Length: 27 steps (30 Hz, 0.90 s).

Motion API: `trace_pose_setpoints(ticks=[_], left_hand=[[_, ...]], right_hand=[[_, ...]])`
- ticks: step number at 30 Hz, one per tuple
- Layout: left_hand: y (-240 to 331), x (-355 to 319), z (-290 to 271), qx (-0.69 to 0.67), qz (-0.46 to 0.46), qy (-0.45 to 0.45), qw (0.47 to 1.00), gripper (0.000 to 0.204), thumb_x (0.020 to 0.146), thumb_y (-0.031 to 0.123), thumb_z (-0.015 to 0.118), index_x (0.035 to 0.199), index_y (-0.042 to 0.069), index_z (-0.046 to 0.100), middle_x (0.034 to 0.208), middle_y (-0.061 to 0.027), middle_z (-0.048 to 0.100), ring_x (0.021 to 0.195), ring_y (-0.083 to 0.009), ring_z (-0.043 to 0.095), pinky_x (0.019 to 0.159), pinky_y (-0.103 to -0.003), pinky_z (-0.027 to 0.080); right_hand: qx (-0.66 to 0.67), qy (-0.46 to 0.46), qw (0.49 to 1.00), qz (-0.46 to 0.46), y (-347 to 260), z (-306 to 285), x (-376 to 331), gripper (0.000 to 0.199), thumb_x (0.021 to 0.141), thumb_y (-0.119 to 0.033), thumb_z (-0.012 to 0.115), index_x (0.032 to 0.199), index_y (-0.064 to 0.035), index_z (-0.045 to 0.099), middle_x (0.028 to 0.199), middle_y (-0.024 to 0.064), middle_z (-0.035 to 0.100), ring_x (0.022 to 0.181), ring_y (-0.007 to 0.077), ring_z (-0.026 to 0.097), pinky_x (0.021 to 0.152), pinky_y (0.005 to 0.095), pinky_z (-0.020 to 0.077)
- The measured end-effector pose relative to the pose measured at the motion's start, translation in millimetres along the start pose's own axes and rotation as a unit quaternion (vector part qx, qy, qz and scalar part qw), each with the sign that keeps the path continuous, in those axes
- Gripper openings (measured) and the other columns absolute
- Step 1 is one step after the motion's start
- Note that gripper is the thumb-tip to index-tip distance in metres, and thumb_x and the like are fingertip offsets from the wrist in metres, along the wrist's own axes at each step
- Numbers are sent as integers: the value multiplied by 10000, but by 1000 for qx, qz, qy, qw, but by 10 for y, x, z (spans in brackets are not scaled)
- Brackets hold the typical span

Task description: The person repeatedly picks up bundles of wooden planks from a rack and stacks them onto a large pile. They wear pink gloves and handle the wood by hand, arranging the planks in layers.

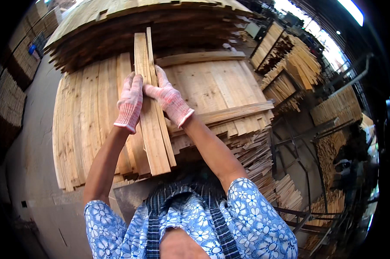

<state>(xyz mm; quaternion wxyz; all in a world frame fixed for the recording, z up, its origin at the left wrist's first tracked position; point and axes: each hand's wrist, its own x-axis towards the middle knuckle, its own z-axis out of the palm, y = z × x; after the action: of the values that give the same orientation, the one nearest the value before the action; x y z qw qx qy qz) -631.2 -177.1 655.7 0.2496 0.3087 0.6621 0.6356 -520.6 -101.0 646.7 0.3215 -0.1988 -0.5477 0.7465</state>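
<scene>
Two long wooden planks, a wider one (154, 142) and a narrower one (164, 134) against its right edge, lie lengthwise in front of me. My left hand (131, 102), in a pink-and-white knit glove, grips the wide plank along its left edge, fingers close together. On the other side my right hand (171, 97), gloved alike, closes on the pair, its thumb across the top and its fingers along the narrow plank's right side. The undersides of both grips are hidden. Beneath the planks, a layer of side-by-side boards (85, 121) extends to the left.
A taller board stack (160, 13) rises at the far side. To the right, crosspieces (233, 113) lie over a stack of boards (212, 84). Metal frames (296, 151) and bundles of wood strips (305, 60) stand farther right. Concrete floor (39, 129) and more stacks (7, 101) lie left.
</scene>
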Motion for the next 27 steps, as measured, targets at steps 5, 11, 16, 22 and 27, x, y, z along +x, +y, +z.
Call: trace_pose_setpoints(ticks=[5,11,16,22,27], left_hand=[[14,184,-375,397,185,-125,890,657,1019,584,466,1473,109,475,1281,-201,670,1226,-341,625,1059,-382,460],[22,-298,-823,656,109,-139,734,656,1026,475,459,1542,76,388,1627,-184,336,1489,-397,332,1217,-499,284],[-406,-304,-1349,570,114,-100,808,675,1022,461,466,1557,66,350,1644,-205,299,1524,-402,259,1234,-523,223],[-453,-232,-1425,567,113,-111,809,633,1020,411,480,1554,91,364,1626,-192,343,1504,-395,312,1226,-529,229],[-844,173,-1157,611,139,-30,779,607,1017,423,446,1546,128,403,1631,-112,379,1517,-324,325,1222,-563,227]], right_hand=[[-25,-43,998,-26,-93,-164,-118,736,977,-26,628,1603,-90,245,1239,116,645,1097,185,639,952,317,553],[26,-64,997,30,-178,-189,-112,829,946,32,643,1624,-94,183,1270,151,636,1004,189,685,861,309,610],[-125,-55,988,73,541,428,232,914,903,-30,699,1639,-92,161,1312,140,609,1054,219,660,894,341,579],[-44,-25,994,99,613,526,231,847,893,13,672,1610,-99,233,1264,135,625,1027,206,650,878,336,566],[-246,-89,965,-10,873,115,439,858,893,23,673,1607,-82,208,1252,133,626,1016,190,647,860,308,552]])
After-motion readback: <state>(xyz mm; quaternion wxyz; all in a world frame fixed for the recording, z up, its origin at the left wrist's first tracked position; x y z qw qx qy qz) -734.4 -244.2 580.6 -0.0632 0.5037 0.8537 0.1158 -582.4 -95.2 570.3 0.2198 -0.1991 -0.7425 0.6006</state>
